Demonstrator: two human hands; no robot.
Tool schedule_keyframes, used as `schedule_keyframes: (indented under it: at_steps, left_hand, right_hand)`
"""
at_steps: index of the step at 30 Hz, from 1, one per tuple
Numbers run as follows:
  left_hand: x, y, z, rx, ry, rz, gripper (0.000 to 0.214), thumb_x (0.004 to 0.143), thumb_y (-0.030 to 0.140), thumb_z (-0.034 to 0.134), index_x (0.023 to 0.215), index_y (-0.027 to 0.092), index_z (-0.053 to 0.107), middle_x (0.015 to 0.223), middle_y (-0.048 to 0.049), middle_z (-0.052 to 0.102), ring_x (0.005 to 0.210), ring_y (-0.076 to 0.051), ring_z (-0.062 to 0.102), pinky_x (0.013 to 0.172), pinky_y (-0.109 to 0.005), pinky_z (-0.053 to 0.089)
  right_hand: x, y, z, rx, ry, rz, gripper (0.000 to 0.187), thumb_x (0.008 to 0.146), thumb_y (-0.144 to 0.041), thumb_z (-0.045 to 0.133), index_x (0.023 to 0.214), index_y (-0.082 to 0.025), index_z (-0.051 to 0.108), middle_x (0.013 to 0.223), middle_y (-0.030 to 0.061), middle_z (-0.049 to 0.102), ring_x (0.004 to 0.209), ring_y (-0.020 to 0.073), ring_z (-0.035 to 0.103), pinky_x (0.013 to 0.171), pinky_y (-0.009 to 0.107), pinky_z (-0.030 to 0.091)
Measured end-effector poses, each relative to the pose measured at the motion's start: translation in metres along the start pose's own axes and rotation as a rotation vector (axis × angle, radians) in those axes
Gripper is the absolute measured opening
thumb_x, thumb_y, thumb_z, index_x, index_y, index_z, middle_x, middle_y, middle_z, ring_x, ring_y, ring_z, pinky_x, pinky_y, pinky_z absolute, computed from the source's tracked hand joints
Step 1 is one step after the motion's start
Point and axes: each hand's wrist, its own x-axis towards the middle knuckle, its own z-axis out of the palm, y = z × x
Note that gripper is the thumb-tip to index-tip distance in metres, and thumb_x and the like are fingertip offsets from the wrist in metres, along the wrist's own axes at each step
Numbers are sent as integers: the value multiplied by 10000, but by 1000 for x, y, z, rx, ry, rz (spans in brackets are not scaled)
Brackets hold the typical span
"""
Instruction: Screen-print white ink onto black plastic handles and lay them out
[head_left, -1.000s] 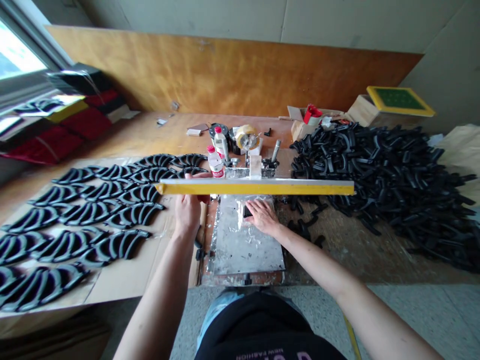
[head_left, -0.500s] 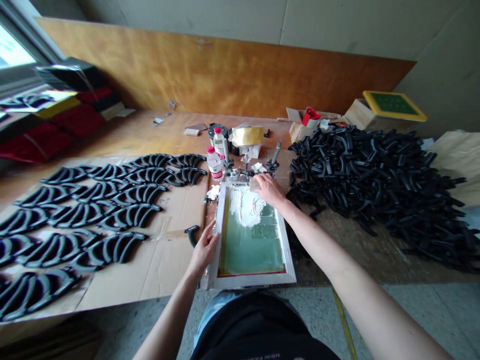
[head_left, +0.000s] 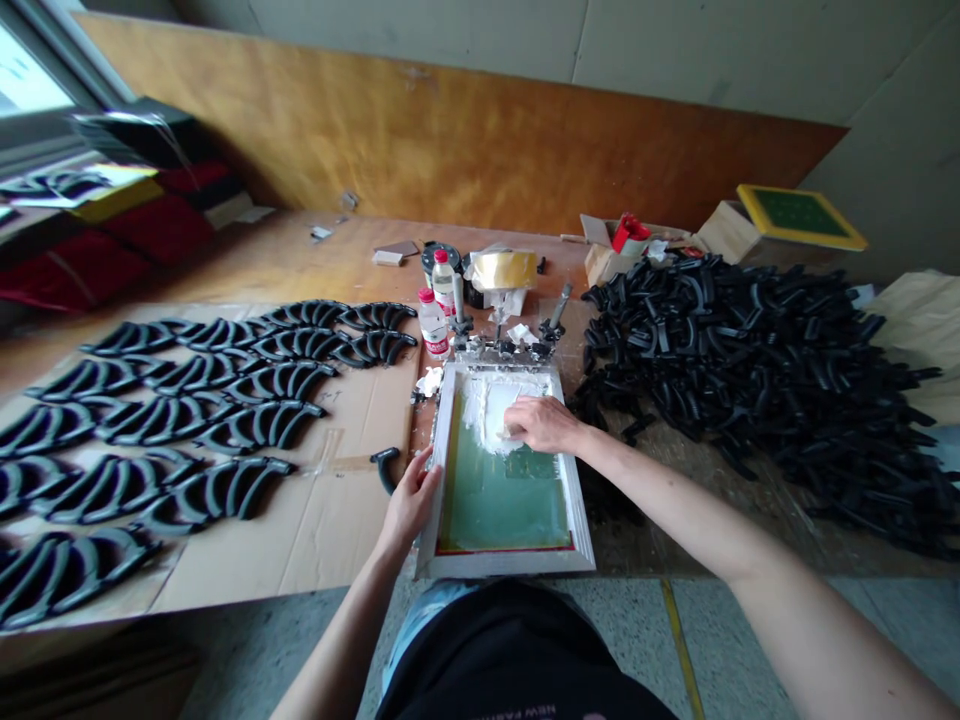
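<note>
My right grip (head_left: 546,424), pinching a pale scraper (head_left: 513,433), lies over white paste (head_left: 493,420); my left grip (head_left: 414,490), loosely spread, touches the screen frame (head_left: 502,563), long axis toward me.

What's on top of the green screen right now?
White paste is spread over the far part of the green screen, and the right hand is over its edge, fingers curled. What the hand covers and anything beneath the screen can't be seen.

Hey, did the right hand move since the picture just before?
Yes. The right hand moved toward the person's body, farther from the metal clamp.
</note>
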Motion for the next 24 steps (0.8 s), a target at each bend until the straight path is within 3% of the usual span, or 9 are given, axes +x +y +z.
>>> schedule_keyframes:
  at_steps: [3,7,9,13,16,20,22,24]
  left_hand:
    - [1,-3,-2,-20,-61,-25,701,796,576,586,1365,173,513,764,-19,654,686,-182,637,596,-272,502]
    - [2,-2,-3,-27,-85,-43,725,807,590,571,1391,172,474,752,-17,641,665,-178,630,582,-265,490]
    - [0,4,-4,-37,-86,-50,729,800,589,585,1386,169,476,755,-21,649,663,-178,630,582,-264,489]
    - [-9,36,-12,-101,-116,-57,794,765,597,631,1414,175,454,772,-30,679,641,-179,625,560,-263,490]
    - [-15,70,-23,-133,-89,4,696,777,632,600,1292,164,594,873,-49,701,716,-178,631,596,-250,503]
    - [-7,116,-26,-190,-46,78,639,827,690,481,1136,165,671,917,-41,695,706,-163,621,600,-255,504]
    - [5,138,-20,-323,-41,190,625,854,664,464,1165,149,633,995,-66,692,790,-180,643,678,-281,526]
    - [16,156,-12,-447,-30,273,587,863,615,490,1183,137,601,991,-78,687,849,-190,649,704,-286,529]
  right_hand:
    - [-2,-2,14,-50,96,67,139,887,-124,534,884,-186,658,899,61,656,910,203,542,739,287,413]
    - [-13,-8,24,-3,88,-11,137,913,-171,539,952,-186,669,922,63,657,934,203,549,786,291,435]
    - [-4,-3,16,45,114,56,131,904,-237,600,1009,-204,671,914,44,650,911,192,565,786,282,442]
    - [40,23,-16,50,193,323,524,836,-298,713,1333,-282,549,1027,40,622,886,184,592,800,289,461]
    - [53,54,-43,-32,305,483,599,843,-353,694,1402,-284,490,1063,68,608,906,215,602,811,320,475]
    - [13,96,-56,-18,547,738,408,933,-363,529,1308,-206,563,1035,92,648,910,232,612,828,348,471]
    - [-15,105,-40,54,543,899,318,940,-310,487,1188,-159,618,946,94,674,861,227,619,807,342,472]
    - [-35,99,-11,145,437,942,263,925,-295,508,1104,-151,639,894,87,683,827,217,619,782,329,474]
